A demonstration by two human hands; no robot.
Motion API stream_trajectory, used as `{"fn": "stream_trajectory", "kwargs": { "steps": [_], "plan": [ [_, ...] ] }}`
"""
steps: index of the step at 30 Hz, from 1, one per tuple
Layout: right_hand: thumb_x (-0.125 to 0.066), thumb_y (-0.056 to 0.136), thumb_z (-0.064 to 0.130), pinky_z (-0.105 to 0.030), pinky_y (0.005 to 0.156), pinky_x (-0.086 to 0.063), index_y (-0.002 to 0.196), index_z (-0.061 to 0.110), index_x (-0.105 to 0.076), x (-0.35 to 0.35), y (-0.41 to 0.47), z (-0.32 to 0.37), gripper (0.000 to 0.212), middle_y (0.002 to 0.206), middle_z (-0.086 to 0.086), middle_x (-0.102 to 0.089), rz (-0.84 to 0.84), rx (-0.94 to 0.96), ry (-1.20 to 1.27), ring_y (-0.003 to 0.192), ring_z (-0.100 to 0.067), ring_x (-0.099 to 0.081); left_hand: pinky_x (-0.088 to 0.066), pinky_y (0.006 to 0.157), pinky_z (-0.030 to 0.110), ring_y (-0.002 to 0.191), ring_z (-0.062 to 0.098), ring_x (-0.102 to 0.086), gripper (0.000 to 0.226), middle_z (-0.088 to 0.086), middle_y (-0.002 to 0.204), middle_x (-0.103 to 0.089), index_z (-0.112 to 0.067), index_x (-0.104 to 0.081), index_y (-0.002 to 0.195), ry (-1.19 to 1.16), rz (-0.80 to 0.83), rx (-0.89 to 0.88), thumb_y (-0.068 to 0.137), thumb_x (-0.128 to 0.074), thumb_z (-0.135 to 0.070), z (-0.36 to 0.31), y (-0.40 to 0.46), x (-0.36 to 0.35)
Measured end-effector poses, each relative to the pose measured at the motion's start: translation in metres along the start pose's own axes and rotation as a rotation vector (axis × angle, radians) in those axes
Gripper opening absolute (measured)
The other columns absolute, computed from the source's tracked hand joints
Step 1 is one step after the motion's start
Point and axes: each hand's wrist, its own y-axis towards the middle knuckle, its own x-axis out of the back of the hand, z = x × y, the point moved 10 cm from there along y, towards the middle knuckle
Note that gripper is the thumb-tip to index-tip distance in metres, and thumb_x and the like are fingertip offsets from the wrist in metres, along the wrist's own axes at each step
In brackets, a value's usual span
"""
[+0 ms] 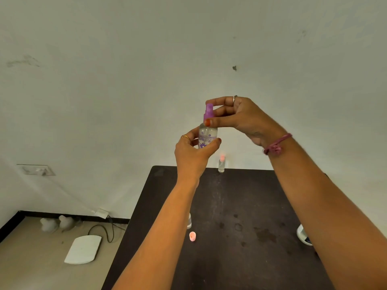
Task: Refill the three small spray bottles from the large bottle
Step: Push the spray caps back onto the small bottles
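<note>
Holding the purple-capped spray bottle (pixel 207 136) up above the dark table (pixel 251 206), your left hand (pixel 193 153) wraps its clear body while your right hand (pixel 236 118) pinches the purple spray head (pixel 208 111) between thumb and fingers. You look to be twisting that head, though whether on or off I cannot tell; liquid shows inside. Next, turn it fully home or free, keeping the bottle upright. Left of centre, your forearm hides most of a clear bottle (pixel 189 221), with a loose pink cap (pixel 192 236) just beside it. A pink-topped bottle (pixel 221 164) stands at the far edge. At far right, a white container (pixel 302 235) is cut off behind your arm; perhaps the large bottle.
</note>
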Motion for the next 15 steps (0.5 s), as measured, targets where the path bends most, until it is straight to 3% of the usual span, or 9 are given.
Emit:
{"fn": "stream_trajectory", "kwargs": {
  "steps": [2, 4, 6, 9, 12, 15],
  "plan": [
    [-0.081, 0.064, 0.027, -0.029, 0.086, -0.054, 0.117, 0.014, -0.059, -0.002, 0.004, -0.002, 0.059, 0.089, -0.006, -0.069, -0.065, -0.002, -0.044, 0.089, -0.016, -0.067, -0.044, 0.063, -0.002, 0.095, 0.009, -0.062, 0.052, -0.002, 0.116, -0.064, -0.016, -0.059, 0.124, 0.014, 0.000, 0.000, 0.077, -0.078, -0.028, 0.001, 0.001, 0.000],
    [-0.079, 0.058, 0.036, -0.030, 0.091, -0.053, 0.123, 0.015, -0.055, -0.008, 0.005, -0.006, 0.072, 0.109, -0.008, -0.066, -0.013, -0.035, -0.036, 0.102, -0.018, -0.063, -0.044, 0.063, -0.002, 0.096, 0.008, -0.061, 0.052, -0.002, 0.117, -0.064, -0.016, -0.058, 0.124, 0.014, 0.001, 0.008, 0.077, -0.077, -0.028, 0.003, 0.002, 0.000],
    [-0.076, 0.064, 0.029, -0.032, 0.096, -0.050, 0.130, 0.013, -0.051, -0.009, 0.003, -0.008, 0.072, 0.120, -0.005, -0.063, 0.065, -0.045, 0.032, 0.111, -0.017, -0.060, -0.044, 0.063, -0.002, 0.095, 0.008, -0.061, 0.052, -0.004, 0.117, -0.064, -0.017, -0.058, 0.124, 0.012, 0.004, 0.010, 0.077, -0.077, -0.028, 0.004, 0.003, -0.001],
    [-0.073, 0.077, 0.009, -0.030, 0.091, -0.053, 0.124, 0.008, -0.056, -0.005, 0.002, -0.006, 0.050, 0.111, -0.006, -0.069, 0.034, 0.002, 0.108, 0.103, -0.016, -0.066, -0.044, 0.061, -0.002, 0.091, 0.007, -0.061, 0.051, -0.006, 0.113, -0.062, -0.018, -0.058, 0.123, 0.001, 0.006, 0.006, 0.077, -0.078, -0.027, 0.004, 0.003, -0.003],
    [-0.081, 0.067, 0.025, -0.031, 0.086, -0.055, 0.117, 0.011, -0.060, 0.000, 0.005, -0.017, 0.056, 0.102, -0.004, -0.069, -0.130, -0.025, 0.061, 0.098, -0.020, -0.066, -0.044, 0.064, -0.002, 0.094, 0.008, -0.061, 0.052, -0.004, 0.115, -0.064, -0.016, -0.059, 0.124, 0.007, 0.007, 0.002, 0.077, -0.078, -0.028, 0.004, 0.004, -0.005],
    [-0.077, 0.067, 0.033, -0.023, 0.085, -0.053, 0.123, 0.018, -0.055, -0.005, 0.005, -0.022, 0.062, 0.114, -0.002, -0.066, -0.033, -0.072, 0.082, 0.108, -0.017, -0.062, -0.043, 0.063, -0.003, 0.094, 0.007, -0.060, 0.051, -0.004, 0.116, -0.063, -0.016, -0.059, 0.123, 0.002, 0.011, 0.003, 0.077, -0.077, -0.027, 0.006, 0.004, -0.006]
  ]
}}
